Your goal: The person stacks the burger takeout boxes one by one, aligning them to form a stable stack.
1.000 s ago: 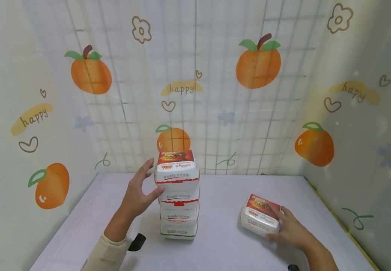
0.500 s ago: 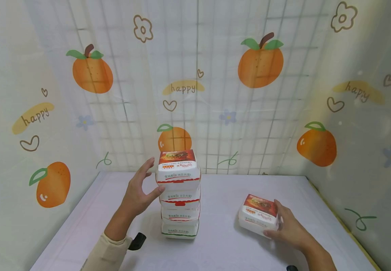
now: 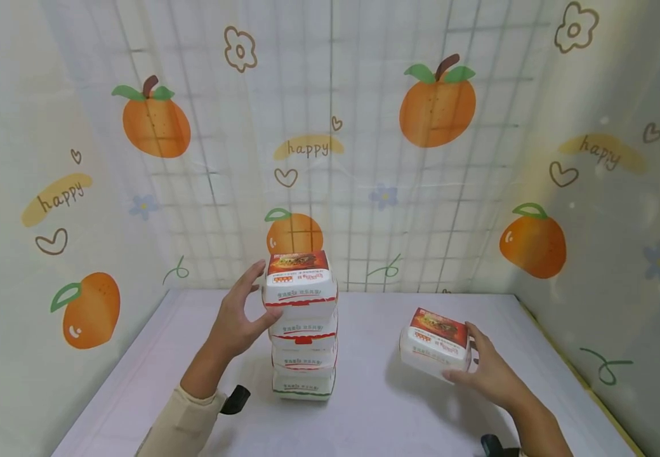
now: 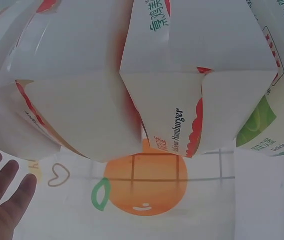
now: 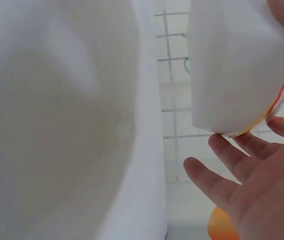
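Note:
A stack of several white burger boxes (image 3: 303,327) stands upright on the table, left of centre in the head view. The top box has a red lid with a burger picture. My left hand (image 3: 237,322) is at the stack's left side, fingers spread and thumb tip by the upper boxes; I cannot tell whether it touches. In the left wrist view, the visible fingers (image 4: 19,192) stand apart from the cartons. My right hand (image 3: 492,368) grips another burger box (image 3: 435,343) by its right side. It hangs slightly tilted above the table, with a shadow underneath.
The white table (image 3: 364,419) ends at a curtain (image 3: 364,76) printed with oranges, which covers the back and both sides. A wire grid shows through behind it. Dark wrist-camera parts (image 3: 235,400) show near the wrists.
My right hand has raised its burger box off the table and shifted it slightly left; its shadow has spread. My left hand and the stack hold nearly the same place.

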Demonstrator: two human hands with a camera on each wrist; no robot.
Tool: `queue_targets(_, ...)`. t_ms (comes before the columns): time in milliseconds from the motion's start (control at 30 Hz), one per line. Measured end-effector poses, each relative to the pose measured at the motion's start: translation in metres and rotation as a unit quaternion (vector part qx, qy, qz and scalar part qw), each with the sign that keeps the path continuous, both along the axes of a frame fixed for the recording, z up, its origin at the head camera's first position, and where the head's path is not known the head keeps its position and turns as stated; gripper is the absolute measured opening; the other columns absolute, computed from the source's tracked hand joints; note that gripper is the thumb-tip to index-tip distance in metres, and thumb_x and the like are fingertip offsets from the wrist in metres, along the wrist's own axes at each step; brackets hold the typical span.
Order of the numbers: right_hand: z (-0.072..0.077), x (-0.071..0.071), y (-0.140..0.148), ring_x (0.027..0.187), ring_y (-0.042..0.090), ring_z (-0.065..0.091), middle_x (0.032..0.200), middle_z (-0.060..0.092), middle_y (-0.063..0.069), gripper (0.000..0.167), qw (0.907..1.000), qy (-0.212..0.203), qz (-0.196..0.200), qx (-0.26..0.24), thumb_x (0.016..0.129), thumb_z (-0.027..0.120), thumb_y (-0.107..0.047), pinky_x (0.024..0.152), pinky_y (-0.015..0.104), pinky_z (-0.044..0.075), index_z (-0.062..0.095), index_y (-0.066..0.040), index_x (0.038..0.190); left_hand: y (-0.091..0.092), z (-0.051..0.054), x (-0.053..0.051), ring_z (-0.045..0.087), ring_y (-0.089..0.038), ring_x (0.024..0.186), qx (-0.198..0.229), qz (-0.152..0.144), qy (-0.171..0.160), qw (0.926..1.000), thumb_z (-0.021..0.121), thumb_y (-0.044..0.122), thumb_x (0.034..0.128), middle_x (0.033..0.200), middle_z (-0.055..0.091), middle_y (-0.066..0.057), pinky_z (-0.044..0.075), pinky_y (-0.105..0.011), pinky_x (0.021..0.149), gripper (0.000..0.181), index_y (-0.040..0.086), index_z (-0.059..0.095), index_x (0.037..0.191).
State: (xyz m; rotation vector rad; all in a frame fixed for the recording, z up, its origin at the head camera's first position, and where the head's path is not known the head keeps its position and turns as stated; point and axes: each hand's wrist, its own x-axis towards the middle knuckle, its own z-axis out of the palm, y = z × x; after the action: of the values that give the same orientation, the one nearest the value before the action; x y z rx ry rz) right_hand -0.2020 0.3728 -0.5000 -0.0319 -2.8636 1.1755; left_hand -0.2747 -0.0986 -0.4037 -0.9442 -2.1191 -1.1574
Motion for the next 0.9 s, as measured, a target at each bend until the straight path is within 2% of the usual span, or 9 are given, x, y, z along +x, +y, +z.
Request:
queue_targets(233,0.019,0.002,-0.006,0.126,0.056,0.033,0.15,0.015,0.033,0.126,0.9999,0.002,0.003,-0.015,0.075,0.08,-0.047,0.091,0.067,0.041,-0.007,-0.004,0.154,0.001,0.0,0.001,0.038,-0.02,0.135,-0.009,-0.002,-0.01,0.9999,0.072,0.036,0.0864,0.151,0.038,0.002,0.044,-0.051,0.098,0.08,0.011,0.032,0.152)
queue_targets(367,0.035,0.001,-0.012,0.126,0.055,0.031,0.153,0.01,0.032,0.123,0.9995,0.001,0.013,-0.027,0.078,0.078,-0.046,0.088,0.064,0.045,-0.01,-0.006,0.154,0.001,0.002,0.001,0.039,-0.021,0.135,-0.007,-0.004,-0.006,0.9999,0.072,0.033,0.086,0.151,0.039,0.0,0.044,-0.049,0.098,0.079,0.011,0.033,0.151)
queue_targets(567,0.06,0.0,-0.022,0.127,0.054,0.033,0.154,0.012,0.028,0.115,0.998,0.035,0.028,-0.045,0.082,0.077,-0.041,0.085,0.058,0.05,-0.006,-0.012,0.156,0.004,0.009,0.002,0.038,-0.02,0.135,-0.002,-0.007,0.007,0.9999,0.072,0.031,0.0852,0.152,0.038,-0.003,0.044,-0.051,0.098,0.079,0.014,0.033,0.152)
queue_targets(767,0.076,-0.008,-0.032,0.127,0.053,0.035,0.155,0.013,0.026,0.113,0.9964,0.061,0.038,-0.044,0.081,0.078,-0.041,0.084,0.057,0.051,-0.002,-0.013,0.157,0.008,0.008,0.003,0.037,-0.021,0.136,-0.003,-0.001,0.002,1.0,0.071,0.034,0.0865,0.153,0.035,-0.003,0.044,-0.05,0.098,0.077,0.015,0.034,0.151)
queue_targets(900,0.089,-0.013,-0.04,0.128,0.053,0.034,0.156,0.012,0.025,0.113,0.9961,0.065,0.043,-0.041,0.081,0.077,-0.044,0.085,0.058,0.05,-0.002,-0.015,0.157,0.009,0.01,0.003,0.036,-0.023,0.137,-0.002,0.009,-0.002,1.0,0.071,0.036,0.0859,0.154,0.035,-0.001,0.042,-0.055,0.1,0.077,0.016,0.036,0.151)
